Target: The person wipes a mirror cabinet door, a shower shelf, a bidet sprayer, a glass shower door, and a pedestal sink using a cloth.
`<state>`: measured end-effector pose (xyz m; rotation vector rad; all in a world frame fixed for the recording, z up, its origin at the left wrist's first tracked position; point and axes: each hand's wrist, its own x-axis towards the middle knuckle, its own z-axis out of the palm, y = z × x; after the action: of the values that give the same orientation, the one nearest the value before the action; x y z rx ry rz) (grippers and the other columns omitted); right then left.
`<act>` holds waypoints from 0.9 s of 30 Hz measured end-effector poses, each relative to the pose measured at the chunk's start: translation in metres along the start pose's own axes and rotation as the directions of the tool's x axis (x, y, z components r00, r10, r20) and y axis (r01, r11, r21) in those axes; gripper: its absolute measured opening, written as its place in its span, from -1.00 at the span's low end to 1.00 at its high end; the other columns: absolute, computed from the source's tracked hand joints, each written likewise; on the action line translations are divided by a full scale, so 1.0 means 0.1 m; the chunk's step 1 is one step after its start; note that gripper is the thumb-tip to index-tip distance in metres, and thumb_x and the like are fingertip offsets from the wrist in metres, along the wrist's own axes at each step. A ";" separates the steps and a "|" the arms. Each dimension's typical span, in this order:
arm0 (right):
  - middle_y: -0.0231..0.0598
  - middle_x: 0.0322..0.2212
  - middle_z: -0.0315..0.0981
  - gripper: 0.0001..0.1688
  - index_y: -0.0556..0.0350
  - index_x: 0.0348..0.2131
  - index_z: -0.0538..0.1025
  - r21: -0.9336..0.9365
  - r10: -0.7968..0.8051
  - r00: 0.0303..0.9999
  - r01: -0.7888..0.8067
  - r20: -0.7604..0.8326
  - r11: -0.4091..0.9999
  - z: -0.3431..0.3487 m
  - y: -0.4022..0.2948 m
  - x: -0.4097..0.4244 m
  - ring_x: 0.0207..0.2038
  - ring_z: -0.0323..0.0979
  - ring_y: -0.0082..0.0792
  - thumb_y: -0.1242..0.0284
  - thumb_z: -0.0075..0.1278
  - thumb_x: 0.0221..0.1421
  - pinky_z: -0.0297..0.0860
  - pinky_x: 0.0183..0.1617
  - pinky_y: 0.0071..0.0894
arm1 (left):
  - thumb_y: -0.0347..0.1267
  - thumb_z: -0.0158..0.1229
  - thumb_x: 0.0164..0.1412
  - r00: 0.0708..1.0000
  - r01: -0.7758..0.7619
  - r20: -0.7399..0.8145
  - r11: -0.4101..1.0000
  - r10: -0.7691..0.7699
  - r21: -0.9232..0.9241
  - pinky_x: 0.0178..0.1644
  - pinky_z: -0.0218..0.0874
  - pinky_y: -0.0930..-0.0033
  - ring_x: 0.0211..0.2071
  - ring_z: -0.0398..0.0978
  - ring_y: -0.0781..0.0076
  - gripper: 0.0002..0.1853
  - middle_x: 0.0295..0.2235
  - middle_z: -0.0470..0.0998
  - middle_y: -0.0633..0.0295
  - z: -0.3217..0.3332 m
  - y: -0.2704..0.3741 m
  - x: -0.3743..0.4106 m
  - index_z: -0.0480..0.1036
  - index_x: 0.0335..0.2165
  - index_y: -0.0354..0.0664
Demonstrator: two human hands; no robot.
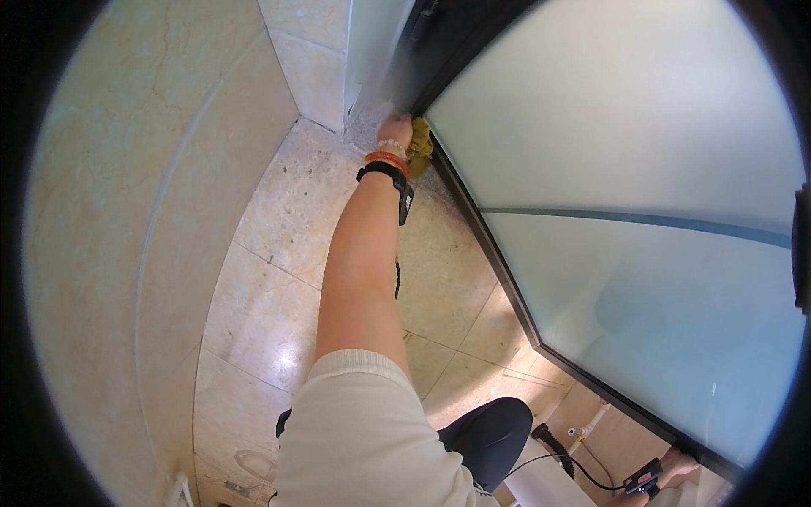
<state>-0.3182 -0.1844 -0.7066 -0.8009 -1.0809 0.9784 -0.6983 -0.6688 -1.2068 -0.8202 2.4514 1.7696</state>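
My left hand (396,128), wearing a bead bracelet, an orange bangle and a black strap with a small device, reaches far forward to floor level. It is closed around a yellow-olive cloth (419,147), which bunches against the door's dark frame at the corner by the jamb; the fingertips are hidden. A frosted glass door (602,139) with a black metal frame (491,247) stands ajar on the right. At the lower right, my right hand (680,461) grips the edge of that frame, its fingers partly out of sight. A cabled device (643,476) is strapped to the wrist.
A beige tiled wall (114,253) rises on the left above a tiled floor (266,310). Behind the door's lower edge are a black corrugated hose (555,449) and a white pipe with a valve (589,428). My dark-clad knee (491,434) is bent beside them.
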 end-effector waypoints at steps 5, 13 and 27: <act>-0.08 0.04 0.14 -0.38 0.26 -0.02 0.27 -0.064 0.024 0.988 -0.015 0.150 0.998 -0.27 0.05 0.45 0.04 0.10 -0.08 0.16 -0.29 0.06 -0.07 0.19 -0.12 | -0.10 -0.12 -0.01 0.994 -0.078 0.083 0.987 0.067 0.140 -0.09 0.16 0.09 -0.17 0.34 -0.10 -0.54 -0.25 0.43 -0.11 -0.02 0.10 0.13 0.43 -0.27 -0.23; -0.07 -0.22 0.32 -0.58 0.35 -0.30 0.38 -0.087 0.029 0.985 -0.015 0.173 0.996 -0.59 0.20 1.45 -0.23 0.27 -0.07 0.33 -0.16 -0.10 0.20 -0.05 -0.10 | -0.06 -0.08 -0.04 0.997 0.054 -0.058 0.996 -0.050 0.071 -0.11 0.19 0.10 -0.19 0.38 -0.09 -0.52 -0.31 0.46 -0.12 0.08 0.00 0.16 0.47 -0.34 -0.23; -0.05 0.05 0.10 -0.35 0.33 0.00 0.23 -0.028 0.033 0.985 -0.029 0.172 0.999 -0.24 0.12 0.60 0.07 0.06 -0.07 0.17 -0.29 0.07 -0.09 0.19 -0.08 | -0.10 -0.16 0.08 0.979 0.148 -0.120 0.979 -0.165 -0.141 -0.09 0.16 0.05 -0.19 0.35 -0.15 -0.55 -0.23 0.43 -0.11 0.24 -0.04 -0.03 0.42 -0.26 -0.22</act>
<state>-0.2883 -0.1260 -0.7038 -0.7661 -1.2345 1.0775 -0.7012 -0.6478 -1.2180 -1.1415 2.2877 1.8924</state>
